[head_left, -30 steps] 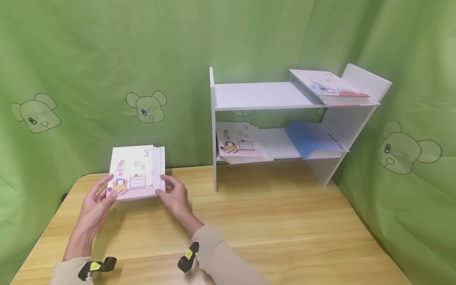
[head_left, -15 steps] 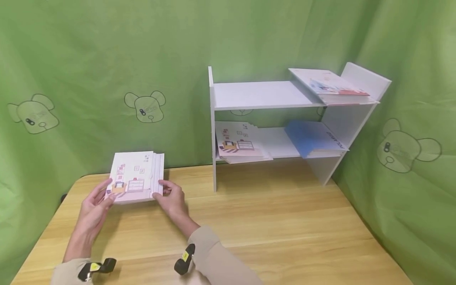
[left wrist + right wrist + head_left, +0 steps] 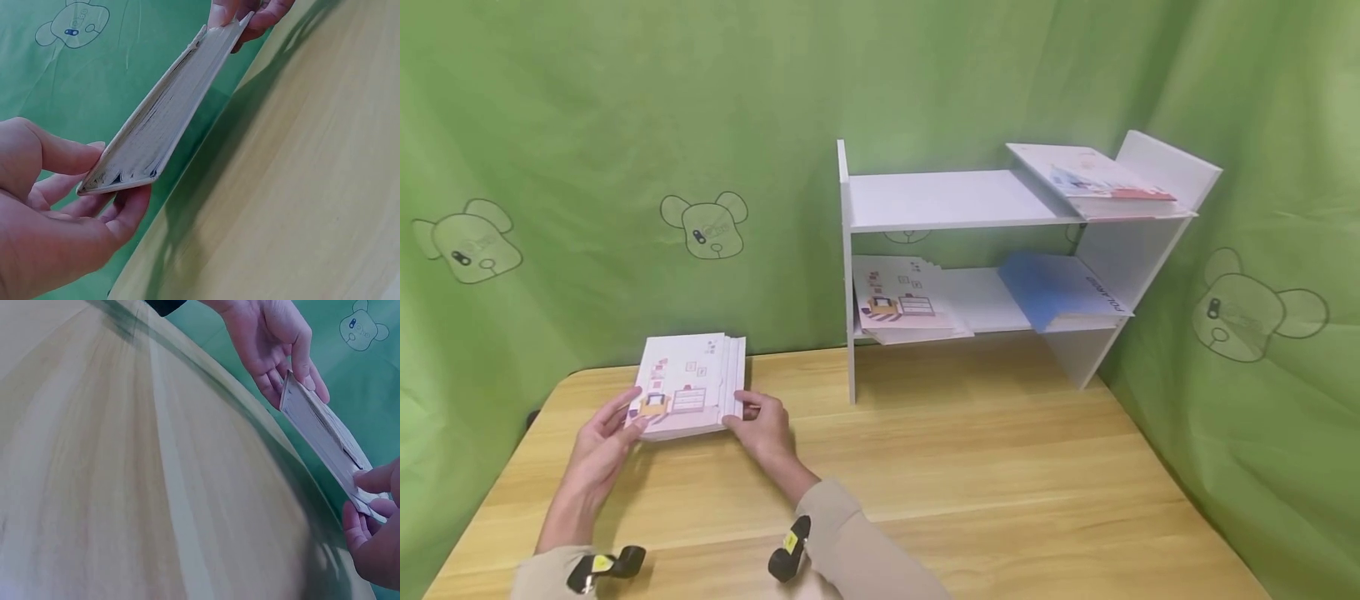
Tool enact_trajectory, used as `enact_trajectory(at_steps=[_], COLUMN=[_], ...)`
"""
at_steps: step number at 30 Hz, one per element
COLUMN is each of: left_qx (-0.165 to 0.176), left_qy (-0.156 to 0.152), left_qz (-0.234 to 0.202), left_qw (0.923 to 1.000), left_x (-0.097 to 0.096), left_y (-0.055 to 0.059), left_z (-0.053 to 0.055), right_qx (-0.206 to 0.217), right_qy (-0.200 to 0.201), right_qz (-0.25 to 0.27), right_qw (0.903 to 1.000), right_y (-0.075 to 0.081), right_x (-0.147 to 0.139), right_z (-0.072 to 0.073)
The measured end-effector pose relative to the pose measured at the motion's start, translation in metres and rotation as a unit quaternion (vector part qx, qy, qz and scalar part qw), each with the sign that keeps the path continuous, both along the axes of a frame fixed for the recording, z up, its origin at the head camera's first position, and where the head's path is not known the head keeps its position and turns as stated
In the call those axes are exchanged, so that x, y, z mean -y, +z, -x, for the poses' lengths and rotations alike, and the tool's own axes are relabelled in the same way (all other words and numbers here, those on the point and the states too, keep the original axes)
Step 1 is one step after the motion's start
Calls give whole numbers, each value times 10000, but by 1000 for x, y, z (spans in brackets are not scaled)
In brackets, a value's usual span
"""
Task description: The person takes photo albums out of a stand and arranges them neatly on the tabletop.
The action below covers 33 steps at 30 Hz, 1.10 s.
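A thick hardcover book (image 3: 681,379) with a pale cover, drawn with an orange armchair and a white chest of drawers, is held up over the left part of the table. My left hand (image 3: 602,446) pinches its left edge, thumb on the cover and fingers underneath. On the opposite edge my right hand (image 3: 765,425) grips it the same way. The left wrist view shows the page block (image 3: 159,112) between the two covers and a shadow on the table below. From the right wrist, the left hand (image 3: 275,347) appears at the book's far end.
A white two-tier shelf (image 3: 947,200) stands at the back right of the wooden table (image 3: 985,483). Its lower tier bears a similar illustrated book (image 3: 898,292) and a blue-and-white one (image 3: 1060,292). Another book (image 3: 1093,175) lies on top. Green curtain (image 3: 782,100) surrounds the table.
The book has come down a little in the head view, its far edge dropping most, so the cover looks flatter. Both hands keep their hold and have shifted only slightly.
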State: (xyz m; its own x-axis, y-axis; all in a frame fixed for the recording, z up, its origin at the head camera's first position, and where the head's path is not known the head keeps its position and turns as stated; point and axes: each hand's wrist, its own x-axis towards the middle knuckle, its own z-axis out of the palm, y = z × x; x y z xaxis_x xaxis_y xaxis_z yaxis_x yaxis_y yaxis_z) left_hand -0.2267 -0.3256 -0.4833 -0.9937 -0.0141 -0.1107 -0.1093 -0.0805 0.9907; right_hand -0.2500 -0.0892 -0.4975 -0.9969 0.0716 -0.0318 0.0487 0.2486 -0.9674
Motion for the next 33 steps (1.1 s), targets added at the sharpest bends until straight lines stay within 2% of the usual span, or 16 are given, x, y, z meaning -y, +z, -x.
enact_trajectory(at_steps=[9, 19, 28, 33], left_qx=[188, 236, 427, 628], left_qy=[-103, -112, -120, -72], left_qz=[553, 324, 497, 629], left_qw=[9982, 9991, 9978, 9960], left_x=[3, 4, 4, 5], left_y=[-4, -7, -8, -7], left_z=[0, 3, 4, 3], right_qx=[115, 54, 67, 63], right_qy=[211, 340, 385, 264], right_qz=[0, 44, -156, -395], right_qw=[9997, 9994, 9991, 9989], right_y=[-7, -12, -13, -18], right_x=[1, 3, 4, 7], right_z=[2, 4, 5, 5])
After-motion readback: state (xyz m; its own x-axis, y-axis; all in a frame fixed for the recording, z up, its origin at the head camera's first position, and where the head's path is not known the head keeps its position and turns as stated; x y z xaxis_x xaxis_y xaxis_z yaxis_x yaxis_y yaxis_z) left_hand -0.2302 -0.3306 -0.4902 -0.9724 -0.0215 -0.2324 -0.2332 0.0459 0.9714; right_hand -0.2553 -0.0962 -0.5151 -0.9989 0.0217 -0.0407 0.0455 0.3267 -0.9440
